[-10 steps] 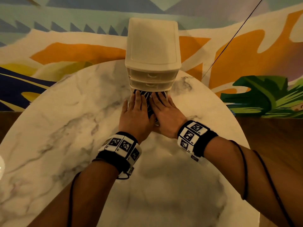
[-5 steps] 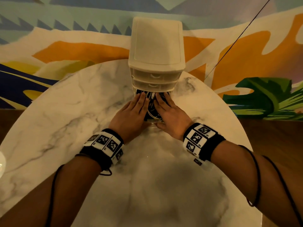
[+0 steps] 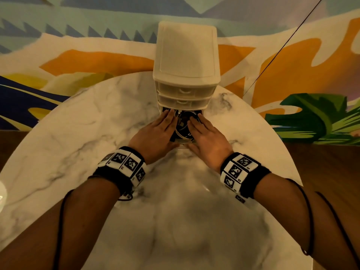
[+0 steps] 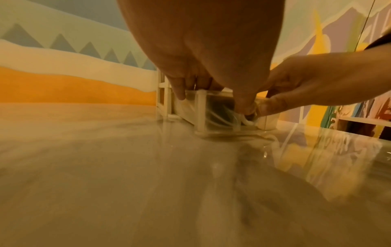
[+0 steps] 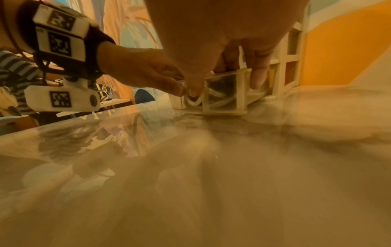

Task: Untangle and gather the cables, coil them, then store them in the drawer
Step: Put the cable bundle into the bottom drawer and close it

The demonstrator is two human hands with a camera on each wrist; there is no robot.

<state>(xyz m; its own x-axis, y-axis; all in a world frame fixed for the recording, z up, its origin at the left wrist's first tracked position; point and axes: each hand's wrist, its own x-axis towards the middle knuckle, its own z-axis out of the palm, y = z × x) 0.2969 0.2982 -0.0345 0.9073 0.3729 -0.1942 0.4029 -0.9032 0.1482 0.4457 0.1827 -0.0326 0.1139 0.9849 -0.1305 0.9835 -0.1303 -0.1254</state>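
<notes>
Here, coiled cables (image 3: 182, 124) lie inside the open bottom drawer (image 3: 182, 141) of the plastic drawer unit (image 3: 187, 45). The left hand (image 3: 155, 133) and right hand (image 3: 206, 137) flank it, fingers extended over its rims, thumbs against the front. Push evenly, keeping loops tucked below the rim.

- Head: high, facing forward-down on table (image 3: 97, 123) and drawer (image 3: 182, 141).
- Wrists: low (just off the table), close in, facing the same drawer from left and right.

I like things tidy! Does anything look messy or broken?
Nothing stands out: the black and white cables lie coiled inside the pulled-out clear plastic bottom drawer, between the left hand and right hand, on the white marble table.
</notes>
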